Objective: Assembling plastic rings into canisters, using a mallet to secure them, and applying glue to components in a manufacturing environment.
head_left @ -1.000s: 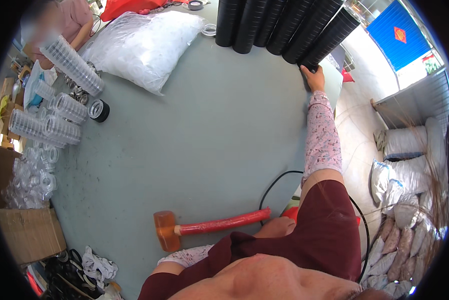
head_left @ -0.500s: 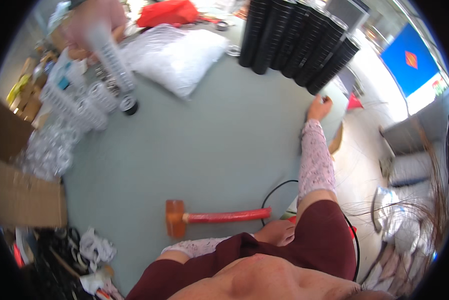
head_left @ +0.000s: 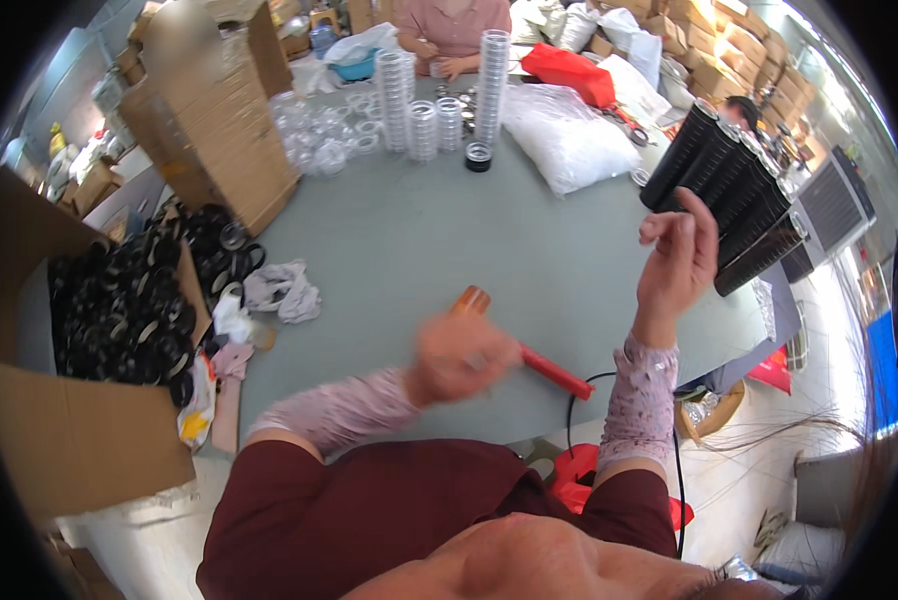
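Note:
A mallet with an orange head (head_left: 474, 298) and a red handle (head_left: 557, 372) lies on the table. My left hand (head_left: 466, 355) hovers over its middle, smeared by motion, so its fingers do not show clearly and I cannot tell whether it holds anything. Farther right, my right hand (head_left: 679, 255) is raised with fingers apart and partly bent, nothing visible in them. Just beyond it stand several tall stacks of black round pieces (head_left: 734, 190), lined up along the table's right side.
An open carton of black rings (head_left: 124, 310) is at left, beside crumpled white cloth (head_left: 283, 290). Clear round containers (head_left: 394, 105) stand stacked at the back, near a person in pink (head_left: 456, 25). A white plastic bag (head_left: 569, 140) lies beside a red bag (head_left: 569, 72).
My view has swung left. The right hand has come up from the table's right edge beside the black stacks, its fingers spreading; my left hand has moved forward over the mallet.

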Demonstrator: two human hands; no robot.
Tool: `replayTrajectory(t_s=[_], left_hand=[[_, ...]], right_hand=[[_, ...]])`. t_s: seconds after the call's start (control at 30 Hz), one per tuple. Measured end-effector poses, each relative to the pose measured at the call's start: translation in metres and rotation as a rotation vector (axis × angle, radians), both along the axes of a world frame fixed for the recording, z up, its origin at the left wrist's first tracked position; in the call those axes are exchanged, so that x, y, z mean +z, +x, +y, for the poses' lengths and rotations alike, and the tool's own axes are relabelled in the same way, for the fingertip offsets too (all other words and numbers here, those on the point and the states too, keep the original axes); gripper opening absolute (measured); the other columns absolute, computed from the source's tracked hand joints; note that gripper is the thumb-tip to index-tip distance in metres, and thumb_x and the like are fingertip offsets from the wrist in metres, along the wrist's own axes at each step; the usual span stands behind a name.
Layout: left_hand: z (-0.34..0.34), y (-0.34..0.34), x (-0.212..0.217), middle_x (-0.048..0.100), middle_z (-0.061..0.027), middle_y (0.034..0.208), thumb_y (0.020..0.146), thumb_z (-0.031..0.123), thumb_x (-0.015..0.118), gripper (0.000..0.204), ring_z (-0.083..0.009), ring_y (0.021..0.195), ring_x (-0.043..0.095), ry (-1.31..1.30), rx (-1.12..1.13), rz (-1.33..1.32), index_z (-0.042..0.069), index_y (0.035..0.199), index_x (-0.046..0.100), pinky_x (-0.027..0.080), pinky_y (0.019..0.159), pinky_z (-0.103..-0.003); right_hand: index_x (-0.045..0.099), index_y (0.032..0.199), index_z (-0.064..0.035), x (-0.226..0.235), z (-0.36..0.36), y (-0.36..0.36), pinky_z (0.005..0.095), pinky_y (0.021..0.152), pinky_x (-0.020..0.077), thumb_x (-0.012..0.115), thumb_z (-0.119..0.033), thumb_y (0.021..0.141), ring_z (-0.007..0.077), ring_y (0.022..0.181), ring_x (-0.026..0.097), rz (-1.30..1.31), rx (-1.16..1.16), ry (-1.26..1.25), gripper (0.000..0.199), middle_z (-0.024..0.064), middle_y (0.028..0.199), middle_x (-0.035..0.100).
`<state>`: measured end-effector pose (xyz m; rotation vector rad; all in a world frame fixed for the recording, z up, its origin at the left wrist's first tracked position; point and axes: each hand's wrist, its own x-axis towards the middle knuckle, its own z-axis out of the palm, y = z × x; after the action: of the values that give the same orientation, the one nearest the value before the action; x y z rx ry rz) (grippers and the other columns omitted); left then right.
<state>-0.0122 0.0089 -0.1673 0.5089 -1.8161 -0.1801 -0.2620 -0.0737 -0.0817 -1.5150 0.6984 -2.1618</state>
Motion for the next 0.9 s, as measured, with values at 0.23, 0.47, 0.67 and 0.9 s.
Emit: replayTrajectory(t_s=[0.23,0.47,0.67,0.9], left_hand=[[0.087,0.075,0.159,0.049,-0.0181,0.136,0.067,0.021,0.085,0.092,-0.0245,0.105,0.056,-0.007,0.101,-0.018,0.000,0.144,0.039,0.048,0.091,-0.040],[0.157,0.173,0.153,0.048,-0.0175,0.138,0.070,0.024,0.083,0.090,-0.0256,0.110,0.054,-0.071,0.233,0.041,0.001,0.144,0.038,0.046,0.094,-0.041],[0.127,0.199,0.223,0.047,-0.0169,0.140,0.072,0.025,0.081,0.088,-0.0267,0.113,0.052,-0.584,0.322,0.039,0.001,0.145,0.037,0.044,0.097,-0.042],[0.179,0.205,0.266,0.045,-0.0163,0.141,0.075,0.028,0.079,0.086,-0.0278,0.118,0.050,-0.842,0.460,0.017,0.002,0.146,0.037,0.042,0.100,-0.044]], right_hand=[[0.065,0.119,-0.0102,0.081,0.160,0.086,0.0483,0.074,0.0536,0.025,-0.057,0.105,0.0319,0.096,0.062,0.454,0.690,-0.489,0.063,0.0190,0.127,0.060],[0.065,0.117,-0.0081,0.117,0.199,0.121,0.0473,0.077,0.0534,0.031,-0.051,0.102,0.0312,0.097,0.062,0.474,0.762,-0.601,0.057,0.0183,0.124,0.061],[0.066,0.115,-0.0060,0.184,0.194,0.150,0.0463,0.081,0.0533,0.038,-0.046,0.100,0.0304,0.098,0.063,0.554,0.681,-1.164,0.051,0.0176,0.121,0.062],[0.067,0.113,-0.0036,0.222,0.240,0.139,0.0451,0.085,0.0531,0.046,-0.039,0.097,0.0296,0.099,0.063,0.499,0.691,-1.503,0.045,0.0167,0.118,0.063]])
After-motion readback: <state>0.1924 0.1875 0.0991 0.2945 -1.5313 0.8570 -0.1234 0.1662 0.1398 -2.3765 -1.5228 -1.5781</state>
